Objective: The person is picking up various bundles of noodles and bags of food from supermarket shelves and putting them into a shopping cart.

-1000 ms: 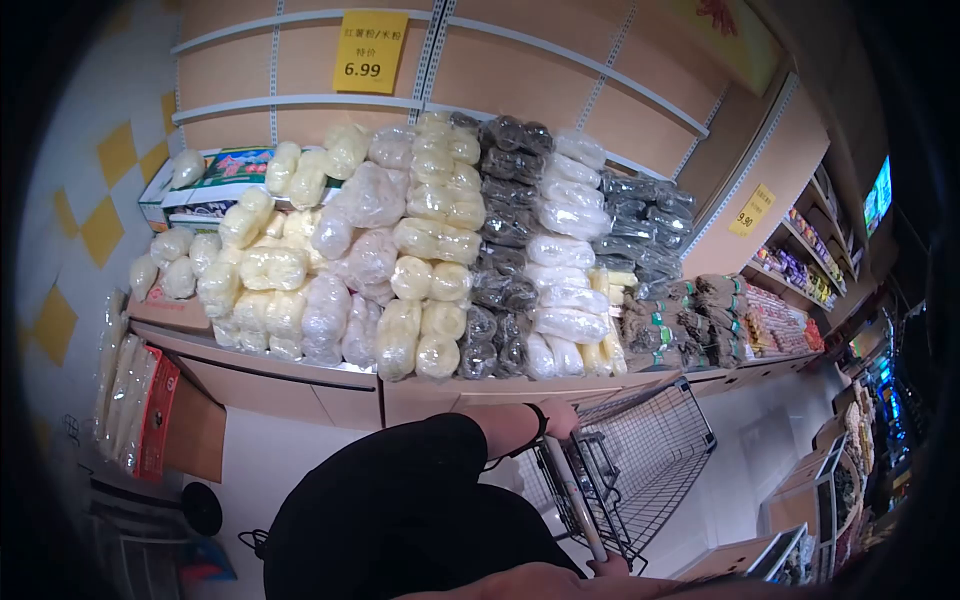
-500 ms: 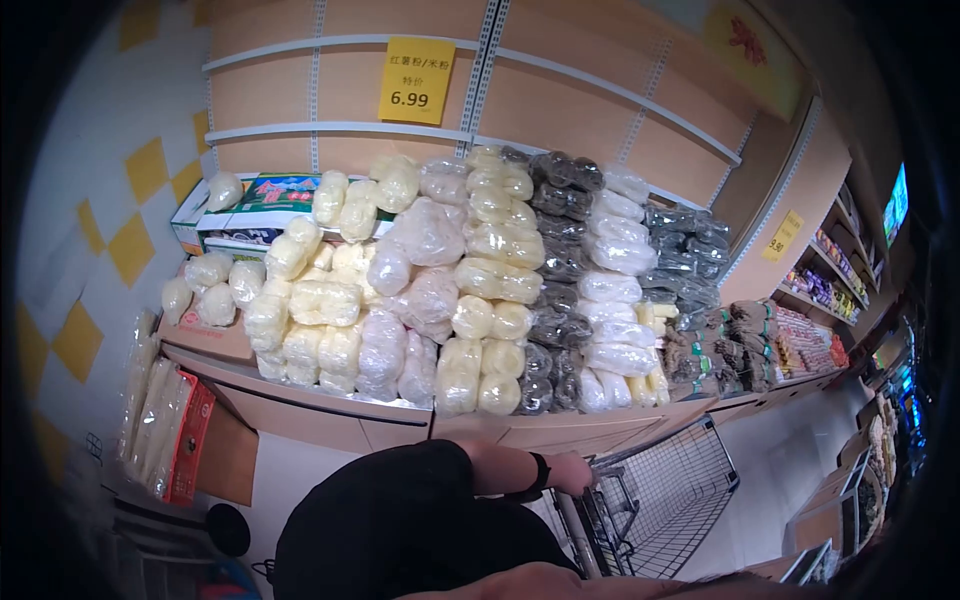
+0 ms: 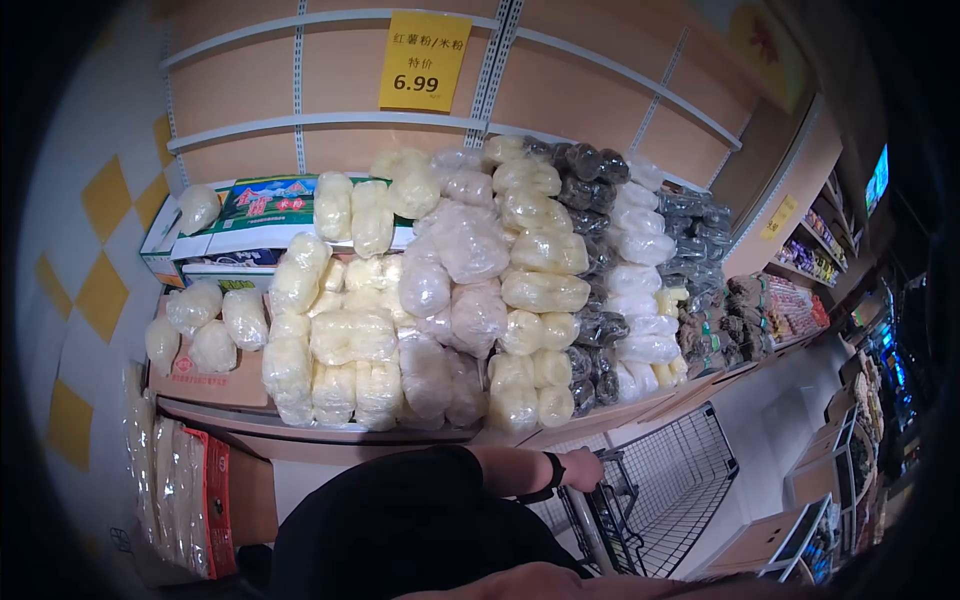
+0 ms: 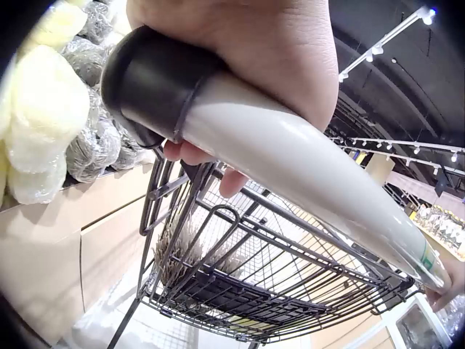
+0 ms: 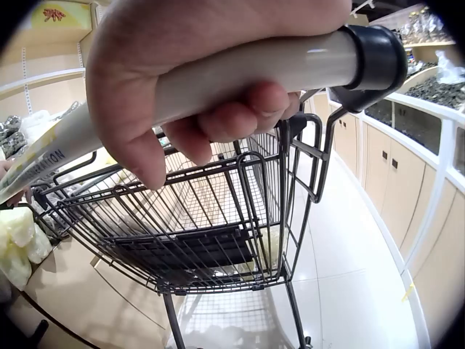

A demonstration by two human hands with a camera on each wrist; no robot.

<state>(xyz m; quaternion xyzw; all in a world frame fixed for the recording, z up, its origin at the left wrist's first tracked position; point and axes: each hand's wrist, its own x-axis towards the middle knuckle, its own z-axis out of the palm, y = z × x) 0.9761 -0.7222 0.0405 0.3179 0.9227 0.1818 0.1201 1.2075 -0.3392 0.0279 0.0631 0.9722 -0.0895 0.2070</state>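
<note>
My left hand (image 4: 269, 43) lies over the left end of a shopping cart handle (image 4: 290, 160), its fingertips showing underneath beside a black end cap (image 4: 152, 87). In the head view the same left hand (image 3: 583, 468), with a black band at its wrist, is on the side toward the shelves. My right hand (image 5: 182, 58) is wrapped round the other part of the handle, fingers curled beneath the bar near the right black cap (image 5: 374, 62). Ahead of both hands extends the black wire cart (image 3: 680, 465). Inside it, a bundle of thin brownish strands (image 4: 178, 251) shows through the wires.
Left of the cart, plastic-wrapped noodle bundles in cream (image 3: 545, 250), white (image 3: 640, 250) and dark grey (image 3: 590, 195) are piled on a low display. A yellow price sign (image 3: 425, 62) hangs above. Opposite stand pale cabinets (image 5: 385, 160) along the tiled aisle floor (image 5: 341, 254).
The head view has shifted, and the noodle piles look larger and nearer. My left hand stays on the handle; the right hand, seen there earlier, has dropped out of the head view.
</note>
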